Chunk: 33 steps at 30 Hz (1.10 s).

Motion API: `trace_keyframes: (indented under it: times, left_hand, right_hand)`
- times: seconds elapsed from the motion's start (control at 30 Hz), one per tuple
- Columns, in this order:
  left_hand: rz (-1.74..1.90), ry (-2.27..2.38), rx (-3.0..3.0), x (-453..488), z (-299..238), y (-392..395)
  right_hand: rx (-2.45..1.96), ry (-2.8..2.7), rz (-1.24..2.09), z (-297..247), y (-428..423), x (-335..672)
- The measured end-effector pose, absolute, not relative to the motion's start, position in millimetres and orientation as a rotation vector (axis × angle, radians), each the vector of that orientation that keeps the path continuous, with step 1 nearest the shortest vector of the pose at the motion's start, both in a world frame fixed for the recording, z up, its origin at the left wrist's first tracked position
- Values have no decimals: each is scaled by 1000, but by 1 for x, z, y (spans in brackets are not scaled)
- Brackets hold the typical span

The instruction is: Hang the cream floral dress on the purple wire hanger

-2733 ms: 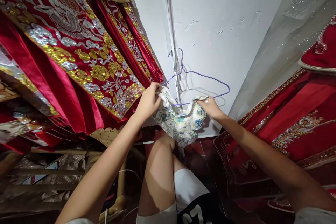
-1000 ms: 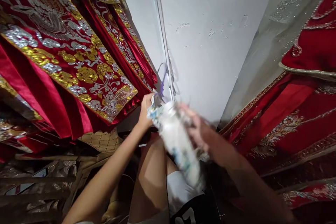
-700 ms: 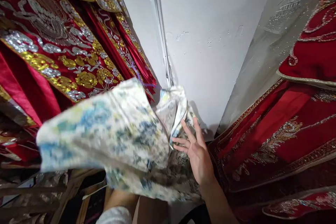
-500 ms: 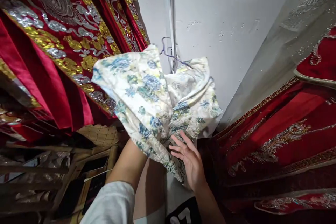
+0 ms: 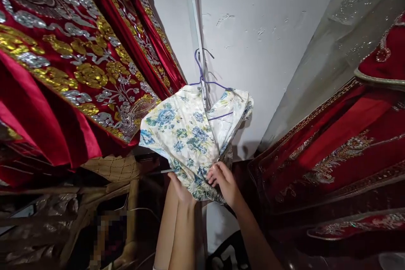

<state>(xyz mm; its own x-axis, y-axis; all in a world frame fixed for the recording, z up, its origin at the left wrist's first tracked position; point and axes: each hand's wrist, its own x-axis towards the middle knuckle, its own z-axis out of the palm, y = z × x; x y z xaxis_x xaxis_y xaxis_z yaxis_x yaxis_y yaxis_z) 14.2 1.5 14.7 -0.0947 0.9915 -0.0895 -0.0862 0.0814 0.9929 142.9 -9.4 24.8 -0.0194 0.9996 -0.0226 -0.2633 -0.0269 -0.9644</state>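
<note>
A white blouse (image 5: 186, 130) with blue and green flowers hangs on a purple wire hanger (image 5: 200, 67) against a vertical metal strip (image 5: 194, 4). The hanger's neck and shoulders show in the open V neckline. My left hand (image 5: 182, 190) reaches under the lower left hem, thumb stretched out to the side; its other fingers are hidden behind the cloth. Against the blouse's front, near the waist, my right hand (image 5: 224, 181) has its fingers bent and closed on the fabric.
Red garments with gold and silver embroidery (image 5: 91, 76) hang at the left. Another beaded red garment (image 5: 329, 164) fills the right, beside sheer sparkling fabric (image 5: 357, 29). A wooden frame (image 5: 131, 219) stands low on the left. Behind is a white wall (image 5: 259, 50).
The blouse has swung lower and straighter, so more of the hanger shows. My left hand has come into sight beneath it, and my right hand's spread fingers have curled in.
</note>
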Motion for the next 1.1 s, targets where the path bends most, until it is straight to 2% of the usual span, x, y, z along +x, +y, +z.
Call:
trace_keyframes:
  times: [0.1, 0.23, 0.6, 0.67, 0.8, 0.87, 0.93, 1.0, 1.1]
  left_hand:
    - [1410, 1169, 865, 6, 6, -10]
    - [1543, 1300, 760, 5, 4, -14]
    - [1525, 1267, 631, 14, 3, -16]
    - [1664, 1334, 716, 8, -2, -12]
    - [2278, 1442, 1055, 4, -9, -6]
    - [2194, 1383, 1408, 9, -10, -5]
    - [1872, 1294, 1663, 19, -11, -4]
    - [1728, 1262, 1667, 31, -13, -2]
    - [1783, 1276, 1471, 46, -18, 3]
  right_hand:
    - [-1021, -999, 1356, 28, 0, 141]
    - [-1038, -936, 1387, 28, 5, 138]
    - [-974, -985, 1292, 50, -3, 141]
    - [-1004, -944, 1275, 53, -4, 147]
    - [-1074, -949, 1310, 52, -8, 154]
    - [-1079, -1027, 1375, 51, -8, 151]
    - [-1080, -1155, 1441, 51, -6, 147]
    - [-1098, -1290, 1458, 51, -3, 146]
    - [-1165, -1403, 1381, 60, 11, 153]
